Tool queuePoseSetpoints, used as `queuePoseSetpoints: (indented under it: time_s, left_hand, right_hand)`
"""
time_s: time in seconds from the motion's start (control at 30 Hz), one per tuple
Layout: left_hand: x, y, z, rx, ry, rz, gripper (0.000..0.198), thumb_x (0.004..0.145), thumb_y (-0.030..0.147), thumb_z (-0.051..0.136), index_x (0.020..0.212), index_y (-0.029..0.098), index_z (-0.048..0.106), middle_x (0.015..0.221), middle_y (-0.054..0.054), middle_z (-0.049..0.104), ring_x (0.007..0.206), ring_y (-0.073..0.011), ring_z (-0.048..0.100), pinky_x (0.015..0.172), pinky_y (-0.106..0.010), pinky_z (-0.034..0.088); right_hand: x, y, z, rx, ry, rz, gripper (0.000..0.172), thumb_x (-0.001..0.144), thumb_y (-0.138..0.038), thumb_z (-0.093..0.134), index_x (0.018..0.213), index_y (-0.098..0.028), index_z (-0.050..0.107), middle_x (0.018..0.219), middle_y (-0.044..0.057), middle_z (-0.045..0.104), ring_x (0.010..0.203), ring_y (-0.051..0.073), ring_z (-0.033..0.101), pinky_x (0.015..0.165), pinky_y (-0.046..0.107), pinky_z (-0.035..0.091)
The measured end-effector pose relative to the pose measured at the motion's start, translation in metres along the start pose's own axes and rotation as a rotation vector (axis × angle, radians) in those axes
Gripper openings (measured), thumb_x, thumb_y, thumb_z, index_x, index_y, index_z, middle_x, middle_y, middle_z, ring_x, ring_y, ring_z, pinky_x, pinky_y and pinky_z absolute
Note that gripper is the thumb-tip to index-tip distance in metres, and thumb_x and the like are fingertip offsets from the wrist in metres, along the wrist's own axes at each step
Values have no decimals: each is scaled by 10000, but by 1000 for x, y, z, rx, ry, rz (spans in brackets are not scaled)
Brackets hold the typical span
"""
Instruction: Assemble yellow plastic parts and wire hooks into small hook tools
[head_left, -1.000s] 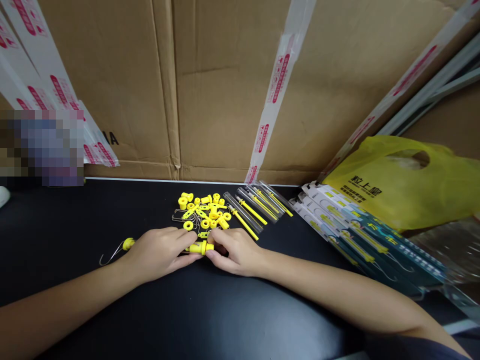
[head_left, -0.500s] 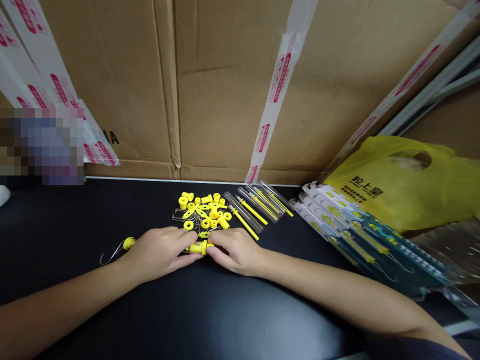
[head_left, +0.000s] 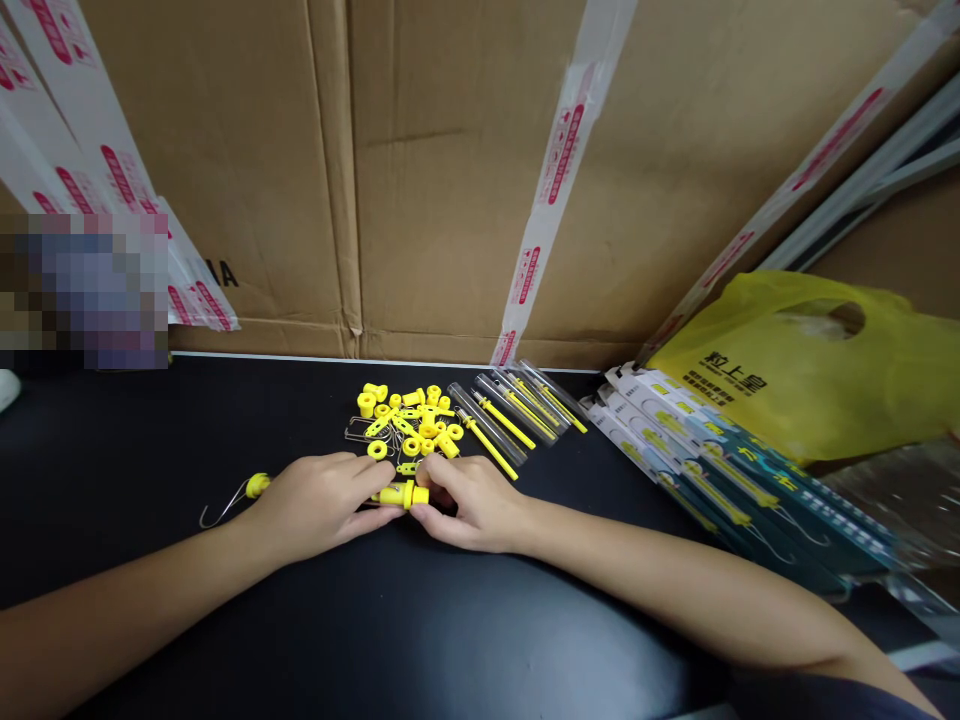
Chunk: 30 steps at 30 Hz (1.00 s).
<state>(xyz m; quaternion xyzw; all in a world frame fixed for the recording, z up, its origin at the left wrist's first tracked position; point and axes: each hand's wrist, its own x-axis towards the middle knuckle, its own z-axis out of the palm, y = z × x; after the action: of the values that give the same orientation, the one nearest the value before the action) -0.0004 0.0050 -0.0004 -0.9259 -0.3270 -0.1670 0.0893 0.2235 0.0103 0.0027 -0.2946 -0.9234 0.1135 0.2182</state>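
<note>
My left hand (head_left: 322, 505) and my right hand (head_left: 472, 502) meet low over the black table (head_left: 420, 630), both pinching one small yellow plastic piece (head_left: 403, 495) between their fingertips. Just beyond the fingers lies a heap of small yellow plastic parts and wire clips (head_left: 409, 422). To the right of the heap, several clear tubes with yellow pins (head_left: 510, 415) lie side by side. A yellow-capped wire hook (head_left: 234, 500) rests on the table left of my left hand.
Flattened cardboard boxes with red-and-white tape (head_left: 450, 170) stand along the back edge. At the right, a fanned stack of packaged cards (head_left: 720, 470) lies under a yellow plastic bag (head_left: 810, 360). A blurred patch sits at the far left.
Both hands stay together on the yellow piece; only the fingertips shift slightly. Nothing else has moved.
</note>
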Motion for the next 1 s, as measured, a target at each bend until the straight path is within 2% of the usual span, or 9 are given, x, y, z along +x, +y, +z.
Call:
queuePoseSetpoints:
  time_s: [0.3,0.5,0.77,1.0]
  left_hand:
    - [1,1,-1,-29,-3,-12,247,917,412,435,828,203,532,727,25,599,673,-137,572,586,-250,374]
    - [1,0,0,-26,-19,-6,248,920,417,430,827,202,513,734,24,603,685,-148,584,599,-256,374]
    - [0,0,0,-45,-17,-13,226,912,403,452,826,205,515,734,20,606,691,-151,580,600,-247,363]
    - [0,0,1,-57,-6,-12,235,909,401,455,807,200,522,723,21,598,674,-149,570,592,-249,343]
  right_hand:
    - [0,1,0,-27,12,-24,187,921,-358,373,844,-201,440,664,-12,533,553,116,473,542,213,329]
    - [2,2,2,-61,14,-78,242,939,-301,344,748,-195,447,659,-7,533,577,112,480,561,222,312]
    - [0,2,2,-49,7,-37,185,911,-365,389,837,-201,431,655,-18,526,548,112,471,536,211,308]
    - [0,2,2,-41,0,-22,182,901,-372,402,835,-204,422,646,-22,520,543,112,474,535,209,323]
